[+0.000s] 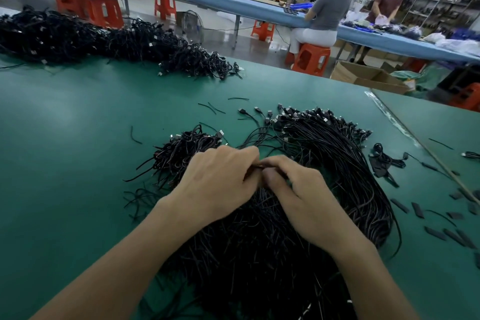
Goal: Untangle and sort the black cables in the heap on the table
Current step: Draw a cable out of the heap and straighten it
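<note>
- A workshop hall, with a green table (78,138) filling the near view.
- The heap of black cables (259,254) lies at the near middle of the table, under both hands and forearms.
- The left hand (220,179) and the right hand (304,197) meet over the heap's far part. Their fingers are curled and their fingertips touch, pinching one thin strand (255,167).
- Left of the hands lies one small tangle (181,150); right of them, one combed bundle (337,153) with its plugs lined up at the far end.
- One long pile (104,39) lies along the far left edge.
- Short black sleeves (418,209) are scattered at the near right.
- Two people work at a far blue bench (259,11), one seated on an orange stool (311,58).
</note>
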The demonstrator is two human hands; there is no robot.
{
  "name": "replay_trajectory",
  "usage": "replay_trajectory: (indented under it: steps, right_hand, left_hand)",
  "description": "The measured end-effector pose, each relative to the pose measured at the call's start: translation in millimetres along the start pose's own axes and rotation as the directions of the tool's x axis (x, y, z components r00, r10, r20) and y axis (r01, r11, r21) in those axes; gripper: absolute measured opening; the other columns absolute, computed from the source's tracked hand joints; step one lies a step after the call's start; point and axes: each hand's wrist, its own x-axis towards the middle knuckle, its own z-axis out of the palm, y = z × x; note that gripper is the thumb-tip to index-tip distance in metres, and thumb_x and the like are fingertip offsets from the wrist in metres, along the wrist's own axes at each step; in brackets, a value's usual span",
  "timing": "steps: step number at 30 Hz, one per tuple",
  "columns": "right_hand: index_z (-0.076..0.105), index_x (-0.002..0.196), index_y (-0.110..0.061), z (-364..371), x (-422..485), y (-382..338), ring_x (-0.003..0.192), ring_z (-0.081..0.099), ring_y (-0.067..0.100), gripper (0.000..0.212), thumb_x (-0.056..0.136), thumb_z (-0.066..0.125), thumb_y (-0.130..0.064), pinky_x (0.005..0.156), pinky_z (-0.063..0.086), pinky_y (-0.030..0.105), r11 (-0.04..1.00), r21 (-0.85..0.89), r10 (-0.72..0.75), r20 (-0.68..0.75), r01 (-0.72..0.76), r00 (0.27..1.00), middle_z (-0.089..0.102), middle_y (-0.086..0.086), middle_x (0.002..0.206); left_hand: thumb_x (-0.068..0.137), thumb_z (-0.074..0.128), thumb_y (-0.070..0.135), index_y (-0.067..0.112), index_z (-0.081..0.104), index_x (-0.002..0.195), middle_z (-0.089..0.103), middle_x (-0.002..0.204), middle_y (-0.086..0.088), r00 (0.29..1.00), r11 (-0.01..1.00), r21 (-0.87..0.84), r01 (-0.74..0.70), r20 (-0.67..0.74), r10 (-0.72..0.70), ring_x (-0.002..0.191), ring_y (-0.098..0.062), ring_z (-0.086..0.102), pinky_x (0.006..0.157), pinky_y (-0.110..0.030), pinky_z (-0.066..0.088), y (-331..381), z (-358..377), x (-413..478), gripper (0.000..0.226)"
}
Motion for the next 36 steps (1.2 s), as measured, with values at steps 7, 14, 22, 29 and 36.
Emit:
replay_trajectory:
  steps: [7, 14, 22, 29, 36]
  right_hand:
    - [0.068, 0.081, -0.028, -13.0, 3.6, 8.7, 0.058, 0.053, 0.008, 0.017, 0.086, 0.062, -0.043, 0.054, 0.046, 0.024, 0.957, 0.289, 0.098, -0.285, -0.012, 0.954, 0.064, -0.005, 0.071]
    - [0.071, 0.074, -0.033, 2.6, 7.6, 3.7, 0.058, 0.052, 0.012, 0.019, 0.085, 0.061, -0.045, 0.054, 0.044, 0.035, 0.913, 0.404, 0.097, -0.092, -0.052, 0.991, 0.064, -0.006, 0.064]
    - [0.063, 0.081, -0.027, 14.1, -10.9, -11.2, 0.047, 0.04, 0.013, 0.024, 0.101, 0.051, -0.034, 0.045, 0.035, 0.035, 0.996, 0.064, 0.047, 0.29, -0.068, 0.956, 0.051, -0.001, 0.057]
    - [0.071, 0.077, -0.028, -16.2, -0.3, -14.0, 0.06, 0.054, 0.003, 0.016, 0.088, 0.071, -0.039, 0.056, 0.039, 0.011, 0.991, 0.127, -0.036, -0.01, 0.037, 0.999, 0.061, -0.015, 0.069]
    - [0.07, 0.075, -0.026, 4.5, -0.4, -5.3, 0.054, 0.037, 0.02, 0.031, 0.086, 0.058, -0.053, 0.05, 0.032, 0.044, 0.924, 0.367, 0.122, -0.022, -0.105, 0.992, 0.046, 0.006, 0.057]
  left_hand:
    - [0.095, 0.041, 0.06, 0.021, 0.062, 0.063, 0.037, 0.043, 0.01, 0.954, 0.822, -0.513, 0.248, 0.278, -0.115, 0.039, -0.008, 0.03, 0.045, -0.024, 0.029, -19.7, -25.5, -4.4, 0.054]
    - [0.102, 0.042, 0.048, 0.021, 0.058, 0.064, 0.028, 0.05, 0.006, 0.794, 0.109, -0.851, 0.514, 0.52, 0.314, 0.042, -0.01, 0.019, 0.039, -0.017, 0.021, 5.1, -25.0, -20.4, 0.05]
    - [0.1, 0.044, 0.031, 0.011, 0.075, 0.1, 0.063, 0.071, 0.002, 0.944, 0.1, -0.982, 0.162, 0.125, -0.306, 0.067, -0.012, 0.063, 0.062, -0.022, 0.053, -3.8, 9.1, -12.1, 0.037]
    - [0.103, 0.04, 0.038, 0.011, 0.07, 0.079, 0.052, 0.049, 0.003, 0.889, 0.431, -0.799, 0.419, 0.457, -0.016, 0.041, -0.011, 0.047, 0.042, -0.027, 0.041, 0.3, 6.4, -32.1, 0.047]
    - [0.099, 0.043, 0.049, 0.016, 0.054, 0.06, 0.03, 0.038, 0.01, 0.733, -0.355, -0.642, 0.679, 0.621, 0.28, 0.03, -0.001, 0.029, 0.032, -0.015, 0.024, 1.7, -12.9, -33.8, 0.052]
